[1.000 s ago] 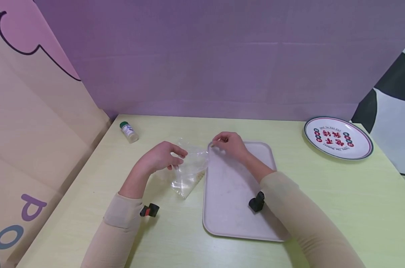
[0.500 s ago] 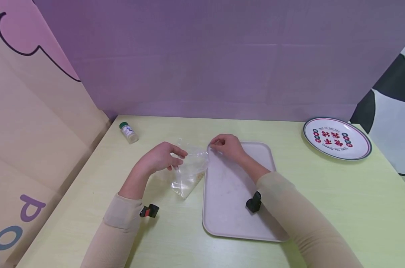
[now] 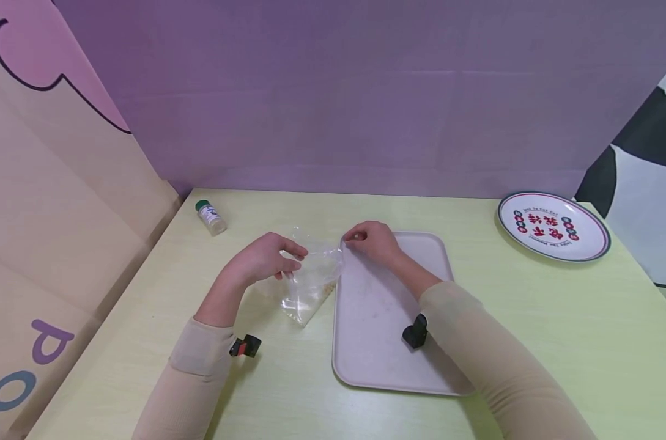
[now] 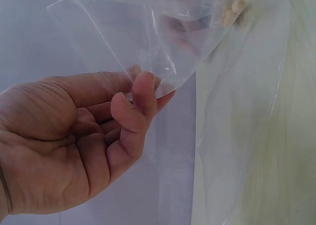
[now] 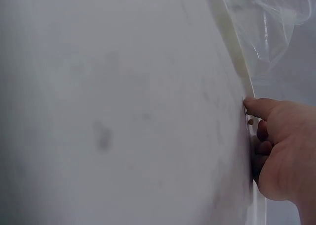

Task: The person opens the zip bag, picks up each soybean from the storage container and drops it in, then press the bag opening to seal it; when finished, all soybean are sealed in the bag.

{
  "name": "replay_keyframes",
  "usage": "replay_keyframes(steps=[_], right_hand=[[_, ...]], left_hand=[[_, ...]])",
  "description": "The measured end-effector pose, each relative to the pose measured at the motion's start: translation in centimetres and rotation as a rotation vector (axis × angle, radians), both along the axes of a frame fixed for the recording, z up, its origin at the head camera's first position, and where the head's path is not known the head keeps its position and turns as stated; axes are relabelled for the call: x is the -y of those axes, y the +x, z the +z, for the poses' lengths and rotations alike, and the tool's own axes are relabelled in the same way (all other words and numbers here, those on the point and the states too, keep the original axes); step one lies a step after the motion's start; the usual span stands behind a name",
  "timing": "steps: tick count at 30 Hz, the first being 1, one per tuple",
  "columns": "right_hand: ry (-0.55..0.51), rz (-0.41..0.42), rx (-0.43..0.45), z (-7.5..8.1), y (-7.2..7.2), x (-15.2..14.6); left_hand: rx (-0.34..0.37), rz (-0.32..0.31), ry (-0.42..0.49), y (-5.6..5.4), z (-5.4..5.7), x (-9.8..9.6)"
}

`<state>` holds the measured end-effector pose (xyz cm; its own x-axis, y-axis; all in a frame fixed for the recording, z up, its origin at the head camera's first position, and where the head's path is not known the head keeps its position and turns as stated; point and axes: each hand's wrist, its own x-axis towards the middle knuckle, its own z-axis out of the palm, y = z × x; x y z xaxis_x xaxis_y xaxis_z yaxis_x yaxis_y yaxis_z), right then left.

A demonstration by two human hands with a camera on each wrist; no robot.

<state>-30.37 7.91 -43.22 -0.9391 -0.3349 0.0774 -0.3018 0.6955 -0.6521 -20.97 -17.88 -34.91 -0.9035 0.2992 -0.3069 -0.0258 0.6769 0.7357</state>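
My left hand pinches the upper edge of a clear plastic bag between thumb and fingers. Several small, round, tan bean-like pieces show in the bag, which lies against the left side of a pale, shallow tray. At the tray's far left corner, my right hand reaches down with bent fingers. In the right wrist view its thumb tip is right at the rim, and one small round tan piece shows between thumb and curled fingers; I cannot tell whether they grip it.
A small green-capped shaker bottle lies at the back left of the table. An oval white plate with red lettering sits at the back right. A purple backdrop stands behind the table.
My right hand has shifted slightly left and down towards the tray's corner, covering the small piece visible there earlier in the head view. The left hand and bag have stayed put.
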Motion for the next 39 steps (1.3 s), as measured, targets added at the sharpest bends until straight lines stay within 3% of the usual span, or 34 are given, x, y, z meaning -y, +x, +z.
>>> replay_keyframes(steps=[32,39], right_hand=[[0.074,0.048,-0.001,-0.29,0.22,0.77],[-0.035,0.026,0.035,-0.09,0.46,0.54]], left_hand=[[-0.003,-0.013,-0.004,-0.04,-0.03,0.05],[-0.003,-0.017,-0.004,-0.11,-0.03,0.01]])
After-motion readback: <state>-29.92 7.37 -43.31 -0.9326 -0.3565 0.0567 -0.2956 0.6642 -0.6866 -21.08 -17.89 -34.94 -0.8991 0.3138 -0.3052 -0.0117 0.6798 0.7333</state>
